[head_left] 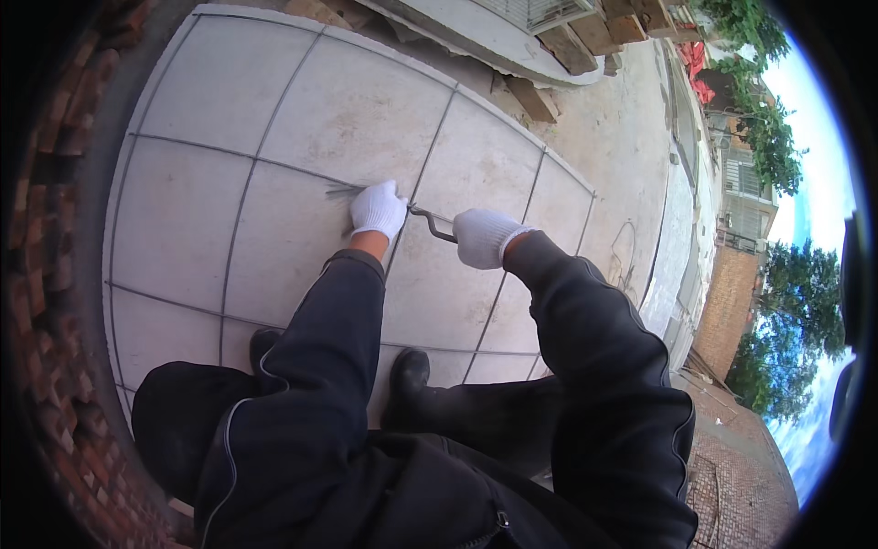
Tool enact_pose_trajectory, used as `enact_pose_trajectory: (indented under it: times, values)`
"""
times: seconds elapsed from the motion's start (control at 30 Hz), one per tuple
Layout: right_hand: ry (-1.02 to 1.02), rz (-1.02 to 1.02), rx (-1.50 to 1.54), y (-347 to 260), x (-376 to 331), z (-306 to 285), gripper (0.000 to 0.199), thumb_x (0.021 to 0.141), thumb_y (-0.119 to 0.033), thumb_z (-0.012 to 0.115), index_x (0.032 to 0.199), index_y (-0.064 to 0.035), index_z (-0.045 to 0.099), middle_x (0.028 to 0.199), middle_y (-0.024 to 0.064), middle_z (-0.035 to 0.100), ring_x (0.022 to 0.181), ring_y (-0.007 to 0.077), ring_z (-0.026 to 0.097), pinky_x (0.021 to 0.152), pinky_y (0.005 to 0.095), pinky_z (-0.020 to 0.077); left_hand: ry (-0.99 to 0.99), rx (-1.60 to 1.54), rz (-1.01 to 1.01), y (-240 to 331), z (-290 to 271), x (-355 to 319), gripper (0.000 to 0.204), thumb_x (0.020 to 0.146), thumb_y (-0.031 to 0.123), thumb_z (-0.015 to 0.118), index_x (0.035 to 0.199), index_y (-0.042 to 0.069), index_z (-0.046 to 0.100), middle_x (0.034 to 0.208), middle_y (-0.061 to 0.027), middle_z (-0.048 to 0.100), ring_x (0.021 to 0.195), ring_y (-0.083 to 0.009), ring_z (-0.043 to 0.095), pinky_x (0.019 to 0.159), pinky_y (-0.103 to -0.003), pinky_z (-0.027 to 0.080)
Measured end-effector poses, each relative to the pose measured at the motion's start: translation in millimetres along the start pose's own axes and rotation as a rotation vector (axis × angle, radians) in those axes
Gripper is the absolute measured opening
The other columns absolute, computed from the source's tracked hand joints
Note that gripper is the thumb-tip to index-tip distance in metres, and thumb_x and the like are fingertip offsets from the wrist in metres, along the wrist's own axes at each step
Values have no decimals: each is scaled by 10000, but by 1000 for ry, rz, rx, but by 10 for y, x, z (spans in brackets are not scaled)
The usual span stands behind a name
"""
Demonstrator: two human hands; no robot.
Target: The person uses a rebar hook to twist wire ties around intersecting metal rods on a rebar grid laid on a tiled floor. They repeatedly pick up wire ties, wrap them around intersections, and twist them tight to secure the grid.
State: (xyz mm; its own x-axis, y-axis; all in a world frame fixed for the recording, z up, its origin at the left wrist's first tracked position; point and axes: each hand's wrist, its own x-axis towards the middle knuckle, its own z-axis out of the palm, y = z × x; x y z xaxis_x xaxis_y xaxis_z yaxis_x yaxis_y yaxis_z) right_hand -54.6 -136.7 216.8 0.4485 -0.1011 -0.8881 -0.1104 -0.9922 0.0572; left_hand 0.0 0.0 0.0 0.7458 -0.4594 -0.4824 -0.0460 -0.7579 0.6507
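Note:
My right hand (485, 238), in a white knit glove, is wrapped round the handle of a bent metal tie-wire hook (433, 225). The hook's tip touches or nearly touches a crossing of two thin bars in the steel bar grid (241, 201). Just left of that crossing is my gloved left hand (379, 210), closed on a bundle of thin tie wires (342, 191). Loose wire ends stick out on its left side. Whether a wire is looped round the crossing is too small to tell. The grid lies over a pale flat slab (334, 105).
Stacked red bricks (55, 229) line the left side. Beyond the slab are wooden blocks (567, 48) and another pale slab (457, 32). My dark boots (408, 377) stand on the slab among the bars. A brick wall (727, 306) and trees (794, 306) appear at the right.

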Motion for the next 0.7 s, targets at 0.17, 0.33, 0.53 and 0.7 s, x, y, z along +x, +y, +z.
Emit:
enact_pose_trajectory:
  times: [0.17,0.33,0.53,0.7]
  values:
    - [177,-2,341,72,-170,204,321,945,-264,699,1022,30,804,898,308,744,869,467,757,805,522,587,18,-35,24,1,40,24,342,970,405,714,1079,83,757,1092,-228,798,1065,-439,757,904,-567,583]
    - [316,161,351,11,-276,351,377,1055,-324,609,1066,2,798,955,294,771,953,478,764,867,557,598,17,-24,24,-40,6,19,335,972,397,712,1077,82,756,1088,-224,800,1054,-440,759,891,-570,585]
    - [204,132,35,25,-206,281,285,1035,-181,595,1077,-28,832,996,233,812,941,425,797,816,555,622,10,-32,33,-41,-30,10,345,974,406,718,1079,80,757,1099,-222,800,1062,-437,759,896,-571,585]
    - [-26,-2,-149,-357,-247,15,260,960,-124,639,1057,-18,855,1038,230,823,987,405,810,785,529,628,-18,-17,40,-9,-47,27,328,980,397,726,1100,95,763,1111,-206,804,1073,-429,761,897,-568,586]
